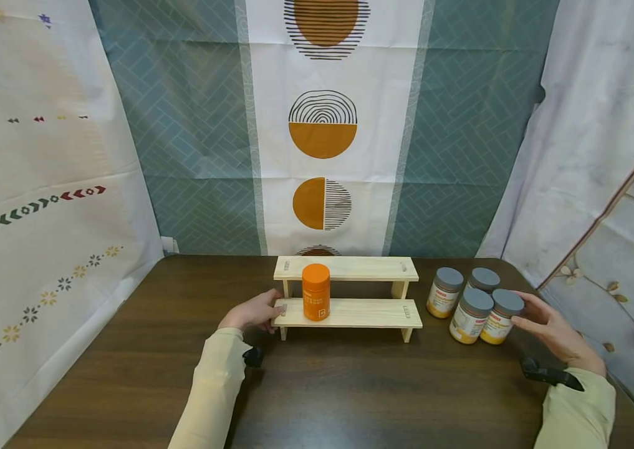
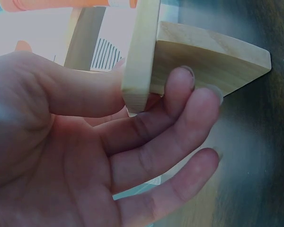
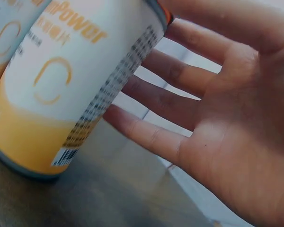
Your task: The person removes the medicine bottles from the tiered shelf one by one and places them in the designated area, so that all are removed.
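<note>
A two-step wooden shelf (image 1: 350, 313) stands at the middle of the table. My left hand (image 1: 254, 312) pinches the left end of its lower board (image 2: 141, 52), thumb on one face and bent fingers at the other. On that board, near its left end, an orange bottle (image 1: 315, 293) stands upright. At the right, my right hand (image 1: 555, 330) lies along the side of a grey-lidded supplement bottle (image 1: 496, 323), its fingers (image 3: 156, 94) nearly straight. Up close, the bottle's white and yellow label (image 3: 61, 90) shows, with the fingertips hidden behind it.
Three more grey-lidded bottles (image 1: 465, 321) crowd against that one on its left and behind it. The dark wooden table (image 1: 384, 393) ends at a hanging patterned cloth (image 1: 199, 156) at the back. White printed cloths (image 1: 603, 156) hang along both sides.
</note>
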